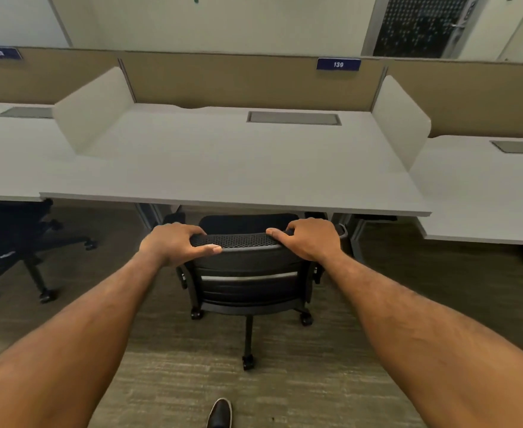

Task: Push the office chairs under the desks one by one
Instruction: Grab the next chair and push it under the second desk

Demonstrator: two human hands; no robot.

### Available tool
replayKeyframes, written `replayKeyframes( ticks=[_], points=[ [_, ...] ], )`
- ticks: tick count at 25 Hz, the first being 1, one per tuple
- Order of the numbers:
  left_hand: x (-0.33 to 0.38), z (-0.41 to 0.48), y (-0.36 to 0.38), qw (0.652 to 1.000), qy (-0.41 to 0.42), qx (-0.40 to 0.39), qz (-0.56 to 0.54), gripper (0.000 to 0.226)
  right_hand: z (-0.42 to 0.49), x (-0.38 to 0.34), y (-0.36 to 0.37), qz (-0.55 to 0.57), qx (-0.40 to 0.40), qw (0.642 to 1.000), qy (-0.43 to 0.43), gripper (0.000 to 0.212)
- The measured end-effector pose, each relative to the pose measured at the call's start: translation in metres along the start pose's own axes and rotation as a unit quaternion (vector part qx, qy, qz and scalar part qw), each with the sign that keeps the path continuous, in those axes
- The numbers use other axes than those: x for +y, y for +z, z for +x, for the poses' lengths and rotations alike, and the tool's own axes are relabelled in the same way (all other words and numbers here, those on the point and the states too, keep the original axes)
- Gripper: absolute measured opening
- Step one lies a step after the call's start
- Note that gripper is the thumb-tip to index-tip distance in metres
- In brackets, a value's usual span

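Observation:
A black mesh-backed office chair (248,279) stands in front of me, facing the white desk (223,168) marked 139. Its seat front reaches just under the desk's near edge, while the backrest and wheeled base stay outside on the carpet. My left hand (173,242) grips the top left of the backrest. My right hand (309,239) grips the top right of it. Fingers of both hands curl over the rim, thumbs on the near side.
Another black chair (13,251) sits half under the neighbouring desk (10,156) at left. A third desk (482,199) stands at right. White side screens (402,118) and a tan partition (248,78) bound the desk. My shoe (220,413) shows at the bottom.

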State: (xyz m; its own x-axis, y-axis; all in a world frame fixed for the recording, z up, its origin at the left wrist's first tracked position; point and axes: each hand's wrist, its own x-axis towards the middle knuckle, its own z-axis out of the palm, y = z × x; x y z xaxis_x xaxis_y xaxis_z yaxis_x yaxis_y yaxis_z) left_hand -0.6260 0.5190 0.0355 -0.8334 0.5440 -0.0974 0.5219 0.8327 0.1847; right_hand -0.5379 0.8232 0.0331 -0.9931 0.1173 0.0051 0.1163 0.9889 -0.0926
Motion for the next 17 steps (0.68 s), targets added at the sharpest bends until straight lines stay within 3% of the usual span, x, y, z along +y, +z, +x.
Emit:
replayKeyframes(
  ticks=[8, 17],
  points=[
    [-0.079, 0.103, -0.013, 0.998, 0.064, 0.015, 0.000, 0.101, 0.091, -0.027, 0.012, -0.007, 0.021, 0.999, 0.050, 0.090],
    [-0.114, 0.162, -0.023, 0.996, 0.092, 0.009, 0.019, 0.103, 0.140, -0.040, 0.020, -0.011, 0.024, 0.995, 0.093, 0.095]
  ],
)
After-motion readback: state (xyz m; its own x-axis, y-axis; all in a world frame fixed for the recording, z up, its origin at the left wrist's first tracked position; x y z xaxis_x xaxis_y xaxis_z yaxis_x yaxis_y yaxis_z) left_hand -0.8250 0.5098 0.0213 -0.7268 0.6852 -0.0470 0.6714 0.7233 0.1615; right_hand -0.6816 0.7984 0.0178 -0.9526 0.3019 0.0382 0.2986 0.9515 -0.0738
